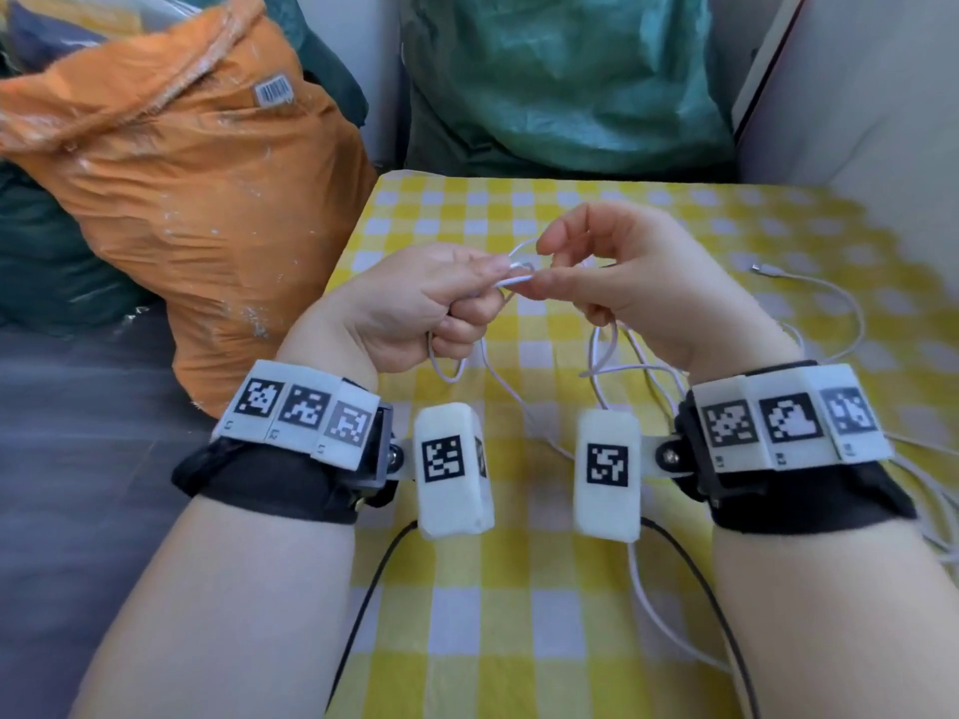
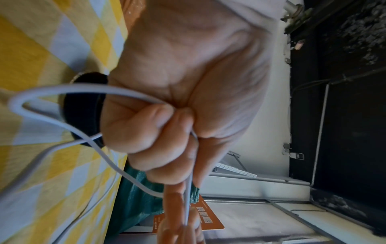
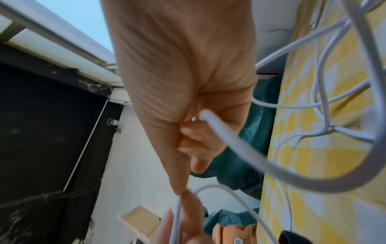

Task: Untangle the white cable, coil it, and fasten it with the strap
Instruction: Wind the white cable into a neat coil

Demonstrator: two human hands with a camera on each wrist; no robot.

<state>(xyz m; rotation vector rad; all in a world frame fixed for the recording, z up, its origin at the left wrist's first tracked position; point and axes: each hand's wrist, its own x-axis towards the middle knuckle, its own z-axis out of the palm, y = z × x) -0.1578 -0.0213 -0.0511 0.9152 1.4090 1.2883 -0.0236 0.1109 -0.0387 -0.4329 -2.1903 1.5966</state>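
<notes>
While both hands (image 1: 415,303) pinch cable (image 1: 511,282).

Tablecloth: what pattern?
Yellow and white check on the tablecloth; clearest in the head view.

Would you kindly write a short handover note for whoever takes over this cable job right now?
Left hand: grips a bunch of the white cable in its curled fingers, pinching a small loop at the tips.
Right hand: pinches the same loop from the other side, above the checked tablecloth.
Cable: most of it trails loose and crossed over itself on the cloth to the right; one plug end lies free at the far right.
Done: untangling is under way.
Left: finish untangling, coil, fasten. No strap can be made out in these views.
</notes>
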